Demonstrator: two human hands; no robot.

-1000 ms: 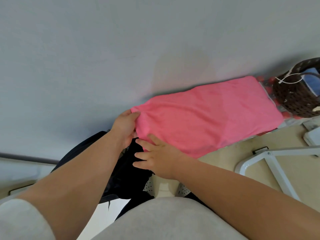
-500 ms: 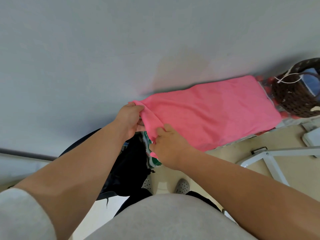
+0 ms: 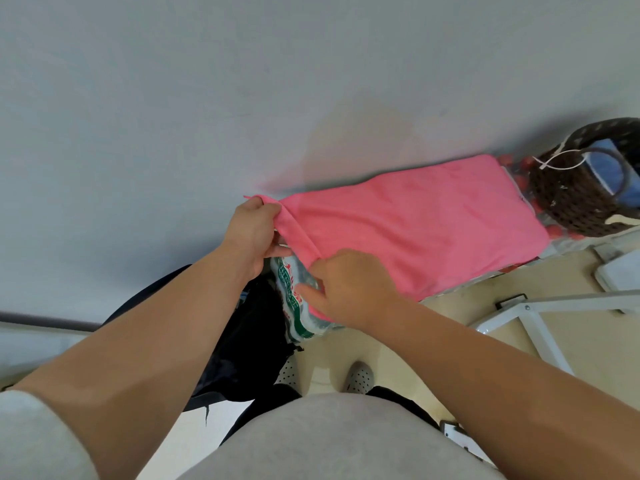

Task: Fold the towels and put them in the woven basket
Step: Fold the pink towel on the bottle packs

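Because not yet folded end over end, raised by one short edge: pink rectangular cloth towel (image 3: 415,230), otherwise lying flat and stretching away from the grip. Far corner pinched by left hand (image 3: 252,233), fingers curled round the hem; near corner clamped in right hand (image 3: 349,285), fingers closed on cloth. Held so, likely, for carrying both corners evenly across. Past the towel's free end, dark brown round woven basket (image 3: 575,202). Just under the grip, green-and-white printed plastic pack (image 3: 294,299).

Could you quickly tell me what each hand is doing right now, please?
Left hand: closed, gripping a corner of the pink towel.
Right hand: closed, gripping the near edge of the same towel.
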